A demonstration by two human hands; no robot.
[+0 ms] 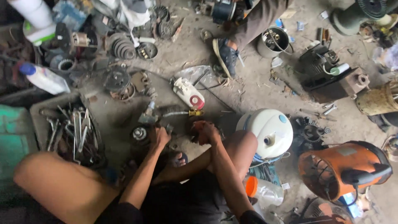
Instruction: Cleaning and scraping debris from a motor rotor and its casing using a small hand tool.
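- The person is squatting on the gritty concrete floor, and both hands are working on a small dark metal part lying on the ground between the feet, just below picture centre.
- Judging by its look, the part is stiff, greasy and fairly heavy for its size, so it is probably asking for a firm grip on its outer edges rather than on slick faces.
- The left hand is pressing down at the part's 9 o'clock side, fingers curled together around something I cannot tell.
- The right hand is closing into a fist at 3 o'clock, seemingly gripping a tool handle; the tool itself is hidden.
- Both forearms are reaching forward and downward, elbows bent, between the knees.
- A tray of wrenches is sitting at 9 o'clock, a white round tank at 3 o'clock.
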